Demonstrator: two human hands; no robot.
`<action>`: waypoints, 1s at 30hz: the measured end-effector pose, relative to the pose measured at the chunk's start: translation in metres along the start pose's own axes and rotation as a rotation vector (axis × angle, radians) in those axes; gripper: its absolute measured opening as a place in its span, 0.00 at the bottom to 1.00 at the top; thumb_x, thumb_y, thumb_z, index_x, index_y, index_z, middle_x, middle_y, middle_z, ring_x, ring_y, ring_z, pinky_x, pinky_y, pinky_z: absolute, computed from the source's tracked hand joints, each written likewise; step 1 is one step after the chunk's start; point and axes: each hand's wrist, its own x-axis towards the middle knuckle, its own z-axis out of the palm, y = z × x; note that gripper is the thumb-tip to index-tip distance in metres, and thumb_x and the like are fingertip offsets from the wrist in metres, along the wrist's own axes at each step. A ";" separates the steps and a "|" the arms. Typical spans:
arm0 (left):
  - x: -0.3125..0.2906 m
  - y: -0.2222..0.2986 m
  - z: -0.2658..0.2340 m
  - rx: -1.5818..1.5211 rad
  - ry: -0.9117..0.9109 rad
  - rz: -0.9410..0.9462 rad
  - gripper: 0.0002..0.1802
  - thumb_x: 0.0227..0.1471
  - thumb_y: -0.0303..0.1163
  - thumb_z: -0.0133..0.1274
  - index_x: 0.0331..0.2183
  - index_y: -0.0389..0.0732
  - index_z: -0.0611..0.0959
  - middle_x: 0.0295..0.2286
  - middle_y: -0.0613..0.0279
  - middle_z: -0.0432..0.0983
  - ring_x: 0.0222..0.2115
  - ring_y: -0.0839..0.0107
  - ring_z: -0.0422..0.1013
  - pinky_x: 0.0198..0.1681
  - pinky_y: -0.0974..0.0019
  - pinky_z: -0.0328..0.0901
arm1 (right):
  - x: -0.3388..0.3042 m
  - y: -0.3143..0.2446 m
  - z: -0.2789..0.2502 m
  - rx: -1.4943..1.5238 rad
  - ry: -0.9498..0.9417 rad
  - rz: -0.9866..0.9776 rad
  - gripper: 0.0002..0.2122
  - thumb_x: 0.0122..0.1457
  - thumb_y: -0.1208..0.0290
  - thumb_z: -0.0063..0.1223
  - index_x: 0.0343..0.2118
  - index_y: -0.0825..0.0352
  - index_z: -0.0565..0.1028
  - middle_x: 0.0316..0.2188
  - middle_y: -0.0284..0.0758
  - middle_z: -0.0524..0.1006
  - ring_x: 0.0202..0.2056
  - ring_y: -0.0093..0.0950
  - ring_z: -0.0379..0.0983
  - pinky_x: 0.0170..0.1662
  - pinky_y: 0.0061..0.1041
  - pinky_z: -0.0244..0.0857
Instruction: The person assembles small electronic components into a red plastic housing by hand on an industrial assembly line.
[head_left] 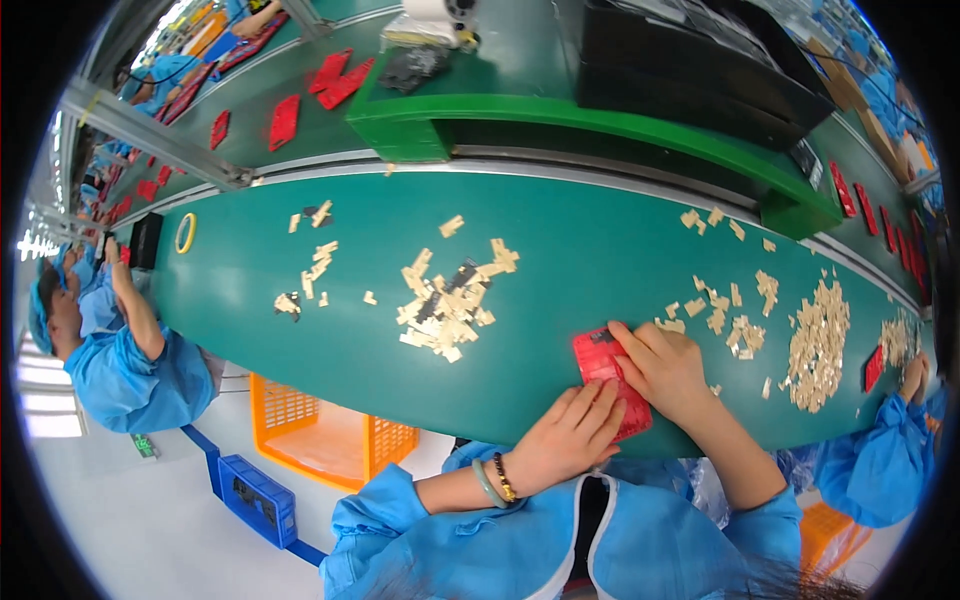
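At the near edge of the green table I hold a flat red plastic case (592, 352), tilted a little, with a small dark patch near its far end. My left hand (568, 432), with a pale bangle and a beaded bracelet at the wrist, lays its bent fingers across the case's near part. Gripping the case's right side is my right hand (668, 372), its fingertips on the upper face near the far end. Part of the case is hidden under both hands. Just beyond my right hand lie small cream-coloured pieces (717, 318).
Piles of cream pieces lie at centre (445, 310) and right (818, 345). A green shelf (600, 118) carrying a black bin (690, 75) spans the back. Red cases (284, 122) rest on the line behind. Co-workers (140, 370) sit left and right; an orange crate (310, 440) stands below.
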 end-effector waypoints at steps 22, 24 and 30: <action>0.121 -0.187 -0.061 0.497 0.110 0.020 0.31 0.51 0.37 0.54 0.53 0.29 0.69 0.56 0.43 0.62 0.59 0.50 0.58 0.62 0.54 0.54 | -0.003 0.007 -0.042 0.025 0.192 -0.003 0.08 0.44 0.81 0.63 0.20 0.64 0.73 0.18 0.32 0.71 0.20 0.31 0.68 0.25 0.28 0.60; 0.108 -0.178 -0.064 0.365 0.019 -0.005 0.33 0.52 0.40 0.56 0.54 0.29 0.69 0.57 0.43 0.61 0.59 0.50 0.58 0.62 0.55 0.54 | 0.000 0.018 -0.041 0.030 0.254 0.088 0.07 0.45 0.78 0.63 0.21 0.63 0.74 0.19 0.32 0.71 0.22 0.33 0.69 0.27 0.30 0.60; 0.072 -0.164 -0.082 0.064 -0.096 -0.090 0.07 0.46 0.31 0.59 0.28 0.39 0.79 0.28 0.59 0.76 0.35 0.60 0.72 0.39 0.58 0.68 | 0.019 0.057 -0.057 -0.129 0.212 0.130 0.10 0.49 0.69 0.64 0.19 0.61 0.72 0.20 0.31 0.71 0.23 0.30 0.70 0.27 0.29 0.60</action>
